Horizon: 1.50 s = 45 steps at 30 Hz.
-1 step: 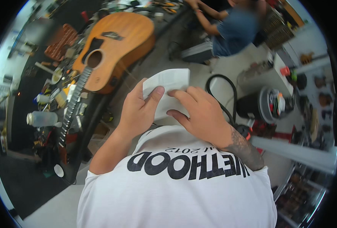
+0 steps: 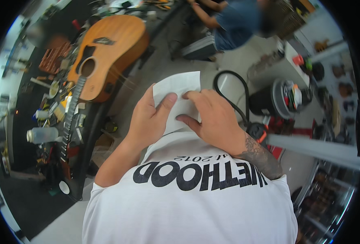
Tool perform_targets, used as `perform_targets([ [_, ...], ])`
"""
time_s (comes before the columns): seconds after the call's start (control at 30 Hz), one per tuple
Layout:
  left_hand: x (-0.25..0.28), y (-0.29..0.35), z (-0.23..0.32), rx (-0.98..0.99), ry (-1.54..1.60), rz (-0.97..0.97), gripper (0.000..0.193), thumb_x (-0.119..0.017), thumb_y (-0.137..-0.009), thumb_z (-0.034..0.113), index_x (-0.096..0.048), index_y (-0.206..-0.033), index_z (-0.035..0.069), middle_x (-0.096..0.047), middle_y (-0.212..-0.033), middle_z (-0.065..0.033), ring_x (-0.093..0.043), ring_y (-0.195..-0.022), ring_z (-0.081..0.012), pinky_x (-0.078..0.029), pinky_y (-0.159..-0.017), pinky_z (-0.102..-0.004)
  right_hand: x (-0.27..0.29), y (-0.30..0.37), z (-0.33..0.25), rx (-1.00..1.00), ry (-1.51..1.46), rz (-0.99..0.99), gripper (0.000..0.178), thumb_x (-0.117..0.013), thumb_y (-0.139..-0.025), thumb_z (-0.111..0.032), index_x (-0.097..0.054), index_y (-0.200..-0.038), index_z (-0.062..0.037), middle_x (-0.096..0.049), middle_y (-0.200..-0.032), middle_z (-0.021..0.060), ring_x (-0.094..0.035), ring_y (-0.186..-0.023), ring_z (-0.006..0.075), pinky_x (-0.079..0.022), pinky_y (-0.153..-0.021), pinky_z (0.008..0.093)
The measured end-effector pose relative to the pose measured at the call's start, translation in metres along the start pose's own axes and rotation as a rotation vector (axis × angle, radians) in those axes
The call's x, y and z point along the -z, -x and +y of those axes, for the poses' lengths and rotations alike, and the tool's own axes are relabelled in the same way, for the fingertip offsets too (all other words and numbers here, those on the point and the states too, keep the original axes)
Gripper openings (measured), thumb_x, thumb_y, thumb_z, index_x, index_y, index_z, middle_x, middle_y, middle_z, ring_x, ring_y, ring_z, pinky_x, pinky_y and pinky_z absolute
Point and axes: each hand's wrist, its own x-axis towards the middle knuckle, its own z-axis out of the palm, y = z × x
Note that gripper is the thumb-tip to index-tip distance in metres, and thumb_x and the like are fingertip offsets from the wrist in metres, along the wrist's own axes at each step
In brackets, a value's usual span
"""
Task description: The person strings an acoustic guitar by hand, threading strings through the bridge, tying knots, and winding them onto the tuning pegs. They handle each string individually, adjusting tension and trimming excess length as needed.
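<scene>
In front of my chest I hold a small white paper packet [image 2: 179, 83] upright. My left hand [image 2: 149, 116] grips its left side, thumb across the front and fingers behind. From the right, my right hand [image 2: 214, 114] reaches onto the packet, with its index fingertip on the front and its thumb lower down. Its other fingers are partly hidden behind the paper. To my left, an acoustic guitar [image 2: 117, 38] lies face up on a cluttered workbench [image 2: 100, 126], its neck pointing toward me. Loose strings stick out past the body's edge.
A clear jar [image 2: 42, 135] and many small tools crowd the bench. A person in a blue shirt [image 2: 239, 24] is at work at the far side. On the right stand a black hose [image 2: 245, 91], a filled bin [image 2: 275, 99] and a pale metal rail [image 2: 310, 148].
My view has turned a little, so the guitar and bench sit further left. The packet has tilted in my hands, and the printing on its upper part no longer shows.
</scene>
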Motion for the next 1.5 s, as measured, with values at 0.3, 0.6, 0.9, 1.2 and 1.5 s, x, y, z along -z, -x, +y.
perform_targets([
  [0.3, -0.173, 0.027, -0.026, -0.039, -0.138, -0.634, 0.05, -0.072, -0.079, -0.005, -0.055, -0.125, -0.002, -0.066, -0.117, -0.0141, -0.065, -0.104, -0.0197, -0.052, -0.092, -0.0335, 0.085, 0.197, 0.047, -0.385, 0.186, 0.476, 0.019, -0.079, -0.072, -0.015, -0.066, -0.083, -0.0062, -0.056, -0.071, 0.005, -0.057, -0.066, 0.0243, -0.045, -0.057, 0.0348],
  [0.6, -0.288, 0.012, -0.045, -0.483, -0.275, -0.696, 0.025, -0.056, -0.081, -0.016, -0.069, -0.101, -0.006, -0.072, -0.102, -0.0145, -0.069, -0.094, -0.0176, -0.053, -0.086, -0.027, 0.132, 0.297, 0.031, -0.645, 0.218, 0.65, 0.016, -0.076, -0.074, -0.015, -0.069, -0.087, -0.0081, -0.061, -0.076, 0.0062, -0.058, -0.066, 0.026, -0.045, -0.057, 0.0362],
  [0.9, -0.368, -0.033, -0.045, -0.506, -0.497, -1.107, 0.015, -0.067, -0.08, -0.008, -0.071, -0.094, -0.004, -0.074, -0.089, -0.0105, -0.07, -0.085, -0.0145, -0.054, -0.077, -0.0251, 0.169, 0.351, 0.032, -1.225, -0.264, 0.626, 0.012, -0.069, -0.086, -0.014, -0.07, -0.091, -0.0036, -0.057, -0.071, 0.0083, -0.053, -0.062, 0.0159, -0.043, -0.058, 0.0307],
  [1.2, -0.489, -0.211, -0.142, 0.308, -0.363, -1.206, 0.037, -0.069, -0.086, -0.001, -0.055, -0.119, -0.008, -0.068, -0.104, -0.0143, -0.069, -0.089, -0.0206, -0.056, -0.078, -0.0294, 0.146, 0.401, 0.069, -1.358, -0.101, 1.713, 0.022, -0.056, -0.1, -0.019, -0.064, -0.09, -0.0019, -0.053, -0.074, -0.0043, -0.045, -0.067, 0.0064, -0.037, -0.059, 0.023],
  [1.5, -0.771, -0.333, -0.267, 0.341, -0.446, -1.034, 0.056, -0.068, -0.084, 0.003, -0.043, -0.133, -0.008, -0.067, -0.103, -0.0164, -0.07, -0.08, -0.021, -0.056, -0.064, -0.0286, 0.106, 0.351, 0.132, -2.065, 0.012, 1.474, 0.029, -0.054, -0.101, -0.026, -0.064, -0.089, -0.0015, -0.053, -0.071, -0.0031, -0.045, -0.069, 0.0067, -0.038, -0.062, 0.0246],
])
